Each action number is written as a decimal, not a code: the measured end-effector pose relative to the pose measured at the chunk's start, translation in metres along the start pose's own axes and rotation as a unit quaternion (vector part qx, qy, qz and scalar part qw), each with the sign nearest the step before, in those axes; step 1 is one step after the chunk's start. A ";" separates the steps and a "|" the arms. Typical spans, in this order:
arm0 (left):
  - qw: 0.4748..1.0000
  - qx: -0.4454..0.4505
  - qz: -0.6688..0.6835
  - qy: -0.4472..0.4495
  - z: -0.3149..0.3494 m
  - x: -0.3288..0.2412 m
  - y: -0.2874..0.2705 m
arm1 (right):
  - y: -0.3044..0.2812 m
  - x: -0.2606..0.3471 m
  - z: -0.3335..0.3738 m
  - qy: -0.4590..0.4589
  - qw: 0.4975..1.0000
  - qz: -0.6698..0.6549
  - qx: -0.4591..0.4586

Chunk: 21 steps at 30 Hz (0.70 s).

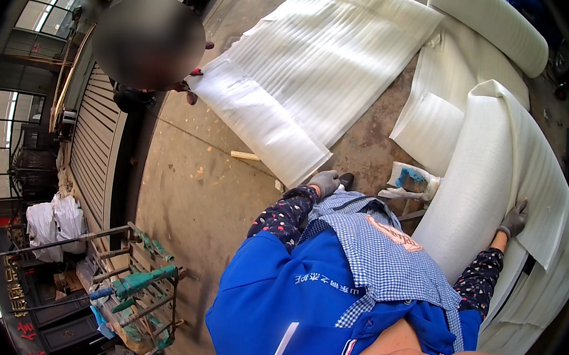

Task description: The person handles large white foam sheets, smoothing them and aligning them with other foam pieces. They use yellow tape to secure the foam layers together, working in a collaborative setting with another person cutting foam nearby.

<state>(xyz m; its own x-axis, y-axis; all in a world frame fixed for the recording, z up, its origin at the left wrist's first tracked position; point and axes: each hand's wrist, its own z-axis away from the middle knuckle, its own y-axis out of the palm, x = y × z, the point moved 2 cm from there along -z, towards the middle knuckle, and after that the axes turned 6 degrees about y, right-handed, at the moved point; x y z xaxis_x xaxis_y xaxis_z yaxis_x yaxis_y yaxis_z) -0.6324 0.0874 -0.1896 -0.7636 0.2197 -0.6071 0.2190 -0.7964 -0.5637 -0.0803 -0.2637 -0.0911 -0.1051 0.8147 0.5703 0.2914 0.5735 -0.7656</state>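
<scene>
A white foam sheet (334, 51) with fine ribs lies spread over the floor, its near left strip folded over. Right beside its near edge is my left hand (327, 182), in a grey glove, with its fingers curled closed; what they hold, if anything, is hidden. On my right stands a big loose roll of white foam (465, 189). My right hand (514, 219), also gloved in grey, rests against the roll's outer layer, fingers stretched along it. Across the sheet, another person in dark clothes has gloved hands (190, 94) at its far left corner.
A second foam roll (487, 18) lies at the back right, with foam trailing from it. A small wooden strip (245, 155) lies on the floor. Near my right leg is a white and blue scrap (412, 178). A metal rack with green parts (141, 282) stands at left.
</scene>
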 end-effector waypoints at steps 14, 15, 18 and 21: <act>0.999 0.034 0.000 -0.013 0.002 -0.001 -0.001 | 0.001 -0.004 -0.001 0.012 1.000 -0.016 0.006; 0.999 0.033 0.002 -0.012 0.002 0.002 0.001 | 0.002 -0.004 -0.001 0.008 1.000 -0.020 0.005; 0.999 0.035 -0.001 -0.014 0.000 0.004 0.003 | 0.003 -0.004 -0.003 -0.008 1.000 -0.025 -0.004; 0.999 0.040 -0.007 -0.013 0.002 0.001 0.000 | 0.003 -0.004 -0.002 -0.017 0.999 -0.022 -0.016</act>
<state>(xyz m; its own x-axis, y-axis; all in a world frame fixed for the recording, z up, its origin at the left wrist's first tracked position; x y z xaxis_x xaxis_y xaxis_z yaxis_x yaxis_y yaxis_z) -0.6342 0.0862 -0.1887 -0.7816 0.2180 -0.5845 0.1598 -0.8357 -0.5254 -0.0768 -0.2655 -0.0950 -0.1511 0.7919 0.5916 0.3154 0.6058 -0.7304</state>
